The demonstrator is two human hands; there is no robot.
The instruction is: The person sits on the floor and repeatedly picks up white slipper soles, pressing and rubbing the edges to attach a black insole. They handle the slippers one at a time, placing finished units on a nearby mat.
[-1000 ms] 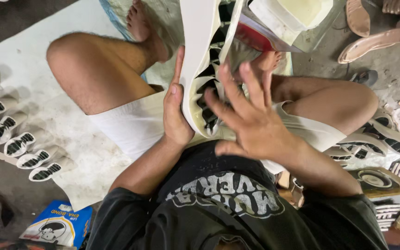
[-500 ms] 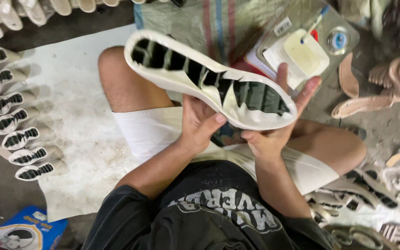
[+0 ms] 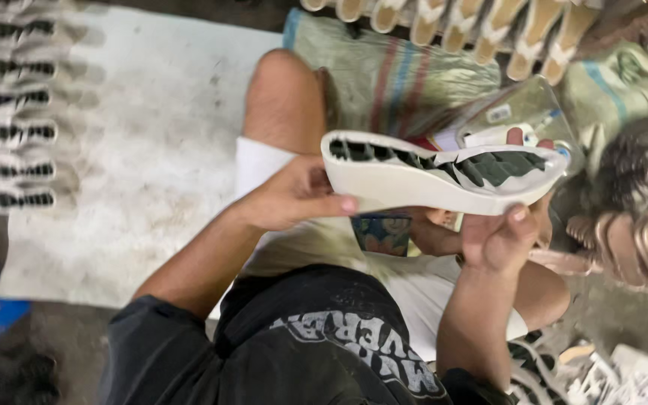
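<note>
I hold a white shoe sole point(image 3: 414, 180) with black tread sections level in front of me, its tread side facing up and away. My left hand point(image 3: 294, 199) grips its left end, thumb along the white edge. My right hand point(image 3: 500, 236) supports the right end from below, fingers curled up around the far side. I sit cross-legged in white shorts and a black shirt, and the sole hovers above my lap.
A row of matching soles point(image 3: 13, 112) lies along the left on a white sheet point(image 3: 151, 150). Tan soles point(image 3: 474, 22) line the top edge. A striped sack point(image 3: 391, 75), a clear plastic container point(image 3: 519, 112) and more soles point(image 3: 564, 367) surround my legs.
The sole has turned from tilted to nearly level and sits lower. My left hand has shifted to its left end and my right hand to its right end.
</note>
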